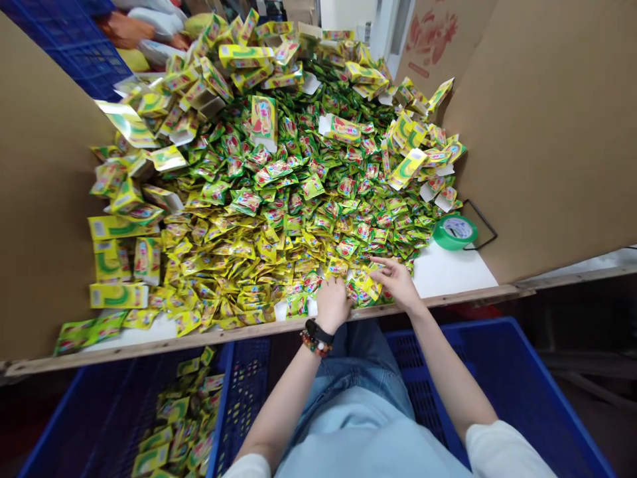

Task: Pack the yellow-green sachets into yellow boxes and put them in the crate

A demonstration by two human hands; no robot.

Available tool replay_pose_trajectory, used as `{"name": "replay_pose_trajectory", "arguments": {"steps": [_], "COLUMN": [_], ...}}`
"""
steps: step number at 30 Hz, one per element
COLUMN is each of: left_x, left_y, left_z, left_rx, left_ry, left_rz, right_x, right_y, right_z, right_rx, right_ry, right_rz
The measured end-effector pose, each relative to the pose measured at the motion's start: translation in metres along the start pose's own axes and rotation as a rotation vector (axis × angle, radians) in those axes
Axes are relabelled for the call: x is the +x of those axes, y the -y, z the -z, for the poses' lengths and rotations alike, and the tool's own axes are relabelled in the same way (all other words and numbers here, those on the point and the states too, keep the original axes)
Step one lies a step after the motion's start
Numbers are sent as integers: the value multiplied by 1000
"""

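My left hand, with a black band and a bead bracelet at its wrist, is closed at the table's front edge. Its fingers curl down among the candy packets, and what they hold, if anything, is hidden. A yellow packet lies just beyond its knuckles. To the right, my right hand pinches another yellow packet between thumb and fingers. Around both hands spreads a large heap of small packets, yellow near the front and green further back.
Yellow boxes lie over the back and sides of the heap. Green tape sits at the right by a black wire frame. Cardboard walls flank the table. Below are blue crates; the left one contains yellow packs.
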State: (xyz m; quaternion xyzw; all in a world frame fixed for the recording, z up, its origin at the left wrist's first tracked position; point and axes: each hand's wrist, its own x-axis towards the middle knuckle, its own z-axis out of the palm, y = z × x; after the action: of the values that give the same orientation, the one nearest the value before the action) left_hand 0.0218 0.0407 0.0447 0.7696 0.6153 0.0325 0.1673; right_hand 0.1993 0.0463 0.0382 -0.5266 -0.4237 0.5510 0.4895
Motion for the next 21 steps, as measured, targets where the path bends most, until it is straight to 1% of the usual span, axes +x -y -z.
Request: {"name": "replay_pose_trajectory", "arguments": {"steps": [1, 3, 5, 7, 9, 10, 12, 14, 15, 17, 19, 21], "left_x": [2, 6, 6, 2, -3, -6, -13, -19, -23, -28, -30, -29], "left_y": [3, 12, 22, 26, 24, 21, 13, 5, 1, -4, -7, -7], "left_z": [1, 3, 5, 5, 3, 1, -5, -10, -12, -15, -17, -17], "left_rx": [-47, -211, -498, -903, -1307, -1468, -1692, -1838, -1894, -1936, -1859, -1718], "left_ry": [-1, -49, -122, -144, -139, -154, -204, -244, -251, -259, -287, -311], "left_rz": [-21, -62, -55, 19, 120, 173, 256, 306, 307, 258, 189, 159], "right_x": [-2, -8, -13, -19, -23, -25, -29, -32, -33, -34, -33, -31], "right_y": [0, 3, 7, 11, 14, 14, 12, 7, 5, 0, -3, -3], "right_z": [2, 5, 6, 0, -10, -17, -32, -45, -50, -56, -58, -55], "right_rx": [43, 85, 106, 152, 231, 271, 319, 318, 303, 257, 185, 72], "right_ry": [11, 30, 55, 101, 126, 113, 50, -32, -69, -134, -139, -84], "right_rz": [-34, -79, -104, -107, -78, -55, -14, 11, 20, 29, 34, 63]}}
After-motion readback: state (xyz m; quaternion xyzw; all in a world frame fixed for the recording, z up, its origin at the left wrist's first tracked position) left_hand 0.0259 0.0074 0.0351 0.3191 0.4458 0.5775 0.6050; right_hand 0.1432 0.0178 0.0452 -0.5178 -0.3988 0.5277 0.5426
